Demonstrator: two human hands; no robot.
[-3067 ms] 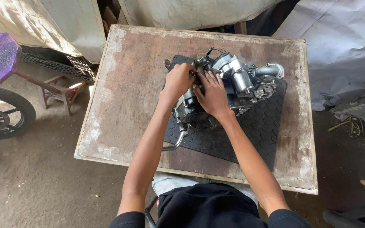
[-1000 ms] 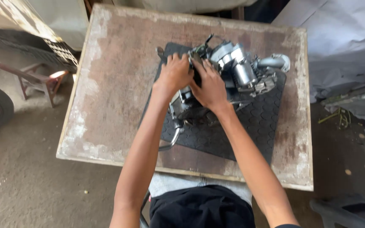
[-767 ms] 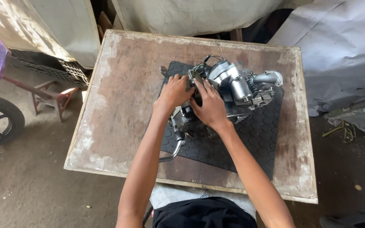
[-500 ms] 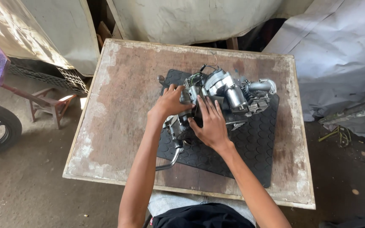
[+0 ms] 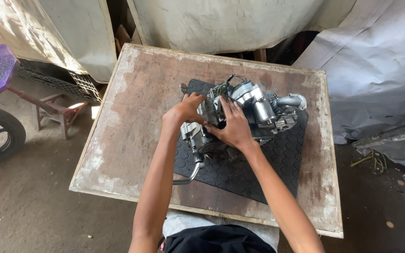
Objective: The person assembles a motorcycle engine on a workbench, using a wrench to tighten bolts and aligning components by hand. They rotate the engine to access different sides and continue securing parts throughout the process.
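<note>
- Head view: small silver-grey metal motorcycle engine (image 5: 249, 112) sits on a black dimpled rubber mat (image 5: 277, 159), on the worn brown wooden counter (image 5: 132, 117).
- My left hand (image 5: 187, 108) curls over the engine's left end, fingers bent, gripping it.
- My right hand (image 5: 233, 126) lies flat, fingers spread, on its near side.
- Bent metal lever (image 5: 191, 173) sticks out toward me.

Silver-grey engine (image 5: 254, 110) on black dotted mat (image 5: 258, 168), worn brown table (image 5: 132, 107).
</note>
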